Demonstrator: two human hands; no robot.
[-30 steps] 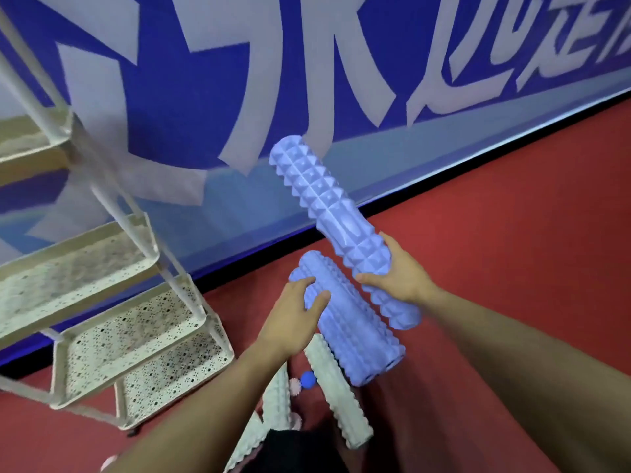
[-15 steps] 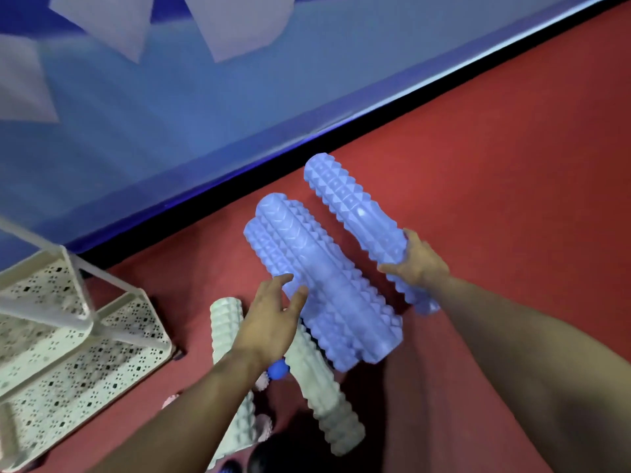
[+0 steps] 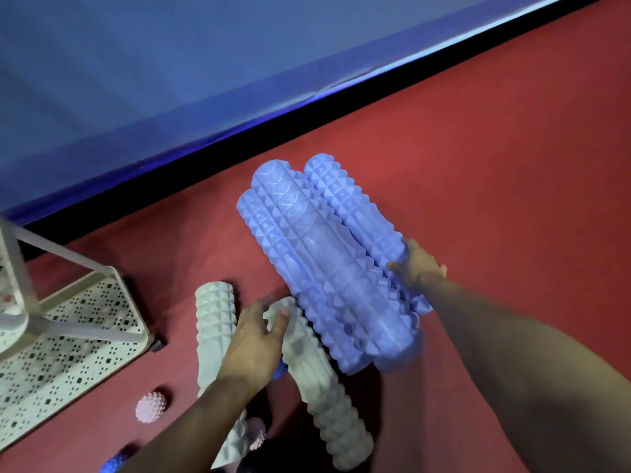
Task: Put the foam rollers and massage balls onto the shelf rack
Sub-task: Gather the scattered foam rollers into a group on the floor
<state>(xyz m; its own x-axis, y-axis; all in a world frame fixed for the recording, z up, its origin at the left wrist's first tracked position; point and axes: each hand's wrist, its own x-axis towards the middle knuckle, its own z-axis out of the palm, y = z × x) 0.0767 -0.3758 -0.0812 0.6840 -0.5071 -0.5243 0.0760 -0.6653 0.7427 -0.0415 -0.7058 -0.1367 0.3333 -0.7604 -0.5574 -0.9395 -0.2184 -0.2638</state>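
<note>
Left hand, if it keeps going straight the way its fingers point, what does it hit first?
The left hand points up and right, its fingertips already at the top end of the right-hand white foam roller. Straight beyond that lies the bundle of blue foam rollers. Depth is unclear, so the hand might pass under them.

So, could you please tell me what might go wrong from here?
The right hand alone supports three blue rollers, so the bundle might slip apart. The left hand reaches for a white roller among spiky balls on the floor, which could roll underfoot.
</note>
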